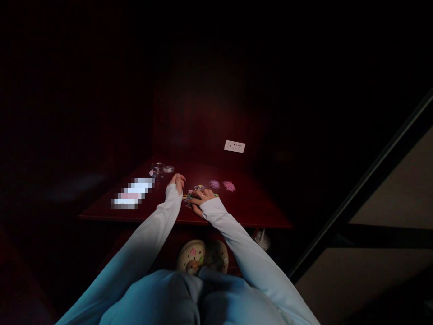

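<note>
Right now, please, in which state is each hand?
Left hand: loosely curled, contents unclear.
Right hand: open, fingers spread over the mixed small pieces.

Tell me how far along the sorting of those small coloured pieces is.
Looks done: a purple pile and a pink pile lie apart. In hand: the right hand is at the mixed-colour pile, the left hand beside it; any grip is unclear. Left, apparently: that mixed pile, partly hidden.

The left hand (178, 181) is bent at the wrist. The right hand (202, 198) has its fingers spread and curved downward.
</note>
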Demonstrator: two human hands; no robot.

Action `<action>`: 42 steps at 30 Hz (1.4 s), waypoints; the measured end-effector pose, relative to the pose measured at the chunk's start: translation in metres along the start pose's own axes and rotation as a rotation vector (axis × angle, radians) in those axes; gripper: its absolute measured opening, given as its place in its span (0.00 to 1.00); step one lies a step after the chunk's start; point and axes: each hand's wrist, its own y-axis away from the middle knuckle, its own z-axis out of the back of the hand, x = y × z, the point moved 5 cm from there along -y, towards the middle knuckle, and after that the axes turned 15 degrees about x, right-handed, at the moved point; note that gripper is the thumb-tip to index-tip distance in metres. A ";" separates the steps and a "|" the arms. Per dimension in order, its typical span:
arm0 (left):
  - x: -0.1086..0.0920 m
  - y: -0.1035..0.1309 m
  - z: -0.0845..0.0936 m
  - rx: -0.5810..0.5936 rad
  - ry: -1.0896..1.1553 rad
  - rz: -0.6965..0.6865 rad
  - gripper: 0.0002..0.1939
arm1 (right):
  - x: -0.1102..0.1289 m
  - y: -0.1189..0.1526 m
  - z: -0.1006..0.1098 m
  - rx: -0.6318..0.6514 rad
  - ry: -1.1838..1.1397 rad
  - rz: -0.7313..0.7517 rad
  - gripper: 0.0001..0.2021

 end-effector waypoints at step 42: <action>0.012 -0.002 -0.009 0.088 0.023 0.073 0.26 | -0.014 -0.001 -0.005 -0.040 -0.037 -0.143 0.13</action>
